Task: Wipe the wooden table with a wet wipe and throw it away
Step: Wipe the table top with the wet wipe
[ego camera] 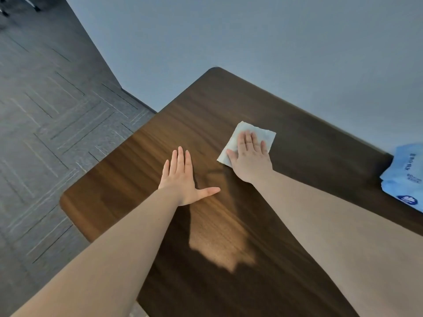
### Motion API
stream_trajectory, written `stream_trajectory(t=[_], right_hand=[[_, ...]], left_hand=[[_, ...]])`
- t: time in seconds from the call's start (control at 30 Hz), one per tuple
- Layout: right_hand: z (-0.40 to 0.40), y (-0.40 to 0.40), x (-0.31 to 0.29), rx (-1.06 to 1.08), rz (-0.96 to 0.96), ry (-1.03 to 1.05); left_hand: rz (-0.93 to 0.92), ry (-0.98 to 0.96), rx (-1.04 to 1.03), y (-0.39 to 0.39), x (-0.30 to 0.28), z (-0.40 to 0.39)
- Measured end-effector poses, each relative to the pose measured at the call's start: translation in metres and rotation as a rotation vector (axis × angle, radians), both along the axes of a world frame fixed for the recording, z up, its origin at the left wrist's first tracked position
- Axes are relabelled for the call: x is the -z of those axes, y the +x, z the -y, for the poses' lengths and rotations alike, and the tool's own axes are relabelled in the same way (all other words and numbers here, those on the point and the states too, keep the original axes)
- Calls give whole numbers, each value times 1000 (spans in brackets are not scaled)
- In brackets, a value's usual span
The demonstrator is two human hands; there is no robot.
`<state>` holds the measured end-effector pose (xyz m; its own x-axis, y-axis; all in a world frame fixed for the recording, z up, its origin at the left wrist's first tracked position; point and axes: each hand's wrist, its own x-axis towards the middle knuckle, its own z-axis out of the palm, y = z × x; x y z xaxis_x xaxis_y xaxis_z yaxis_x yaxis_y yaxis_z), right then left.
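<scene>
A dark wooden table point(142, 170) with rounded corners fills the middle of the view. A white wet wipe point(261, 131) lies spread on its top toward the far side. My right hand point(250, 157) presses flat on the wipe, fingers stretched out over it, covering its near half. My left hand point(183, 179) rests flat on the bare wood to the left of the wipe, fingers together and thumb splayed out, holding nothing.
A blue pack of wet wipes point(406, 177) lies at the table's right edge. A grey wall point(251, 42) runs behind the table's far side. Grey patterned carpet point(50, 124) covers the floor to the left of the table.
</scene>
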<state>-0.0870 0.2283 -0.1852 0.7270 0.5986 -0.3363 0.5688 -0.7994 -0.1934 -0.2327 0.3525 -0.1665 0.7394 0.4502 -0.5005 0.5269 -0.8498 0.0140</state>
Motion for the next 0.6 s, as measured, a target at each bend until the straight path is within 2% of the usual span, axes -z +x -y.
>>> stream_trajectory(t=[0.33,0.6], right_hand=[[-127,15,6,-153,28,3],[-154,10,9,-253,90,38]], left_hand=[[103,-42,-12,1,7,-6],[134,-37,-4,-2,8,-7]])
